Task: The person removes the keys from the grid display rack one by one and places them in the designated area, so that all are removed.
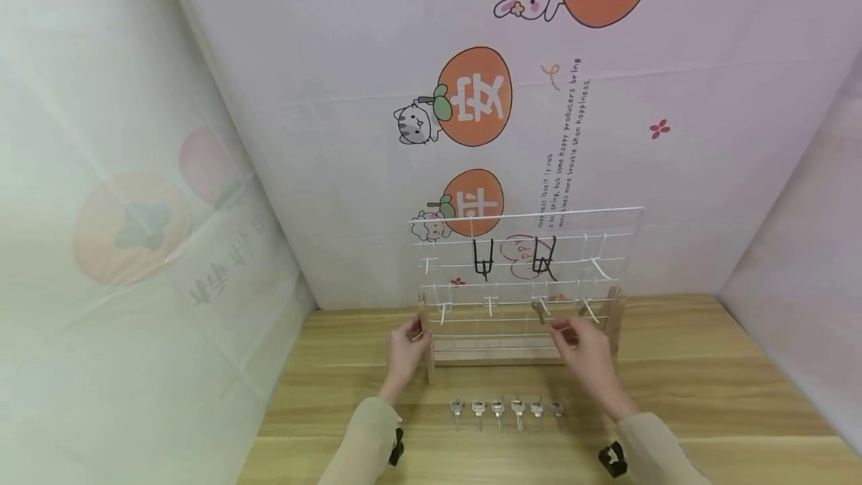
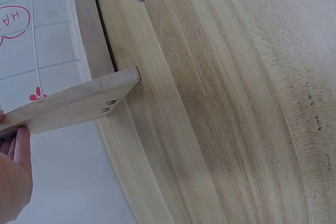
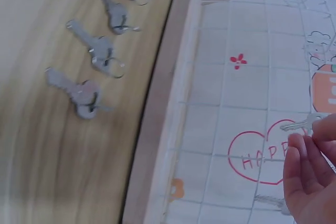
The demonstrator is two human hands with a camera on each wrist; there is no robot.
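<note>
My left hand [image 1: 407,354] holds the left wooden upright [image 1: 427,343] of a white wire rack [image 1: 498,350]; in the left wrist view, fingers [image 2: 22,145] press against that upright. A key [image 1: 539,311] hangs blade-down at a white hook on the rack's right half. Just right of it in the head view is my right hand [image 1: 584,346], its fingers loosely bent and fingertips apart from the key. From the right wrist view, the thumb overlaps the bow of this key [image 3: 295,125]. Another key [image 3: 273,200] shows lower there, partly hidden behind the hand.
Several silver keys with rings [image 1: 498,410] lie in a row on the wooden table [image 1: 498,462] before the rack. Two black hooks [image 1: 483,259] and several white hooks stick out from the grid. Printed cloth [image 1: 364,193] stands behind and at both sides.
</note>
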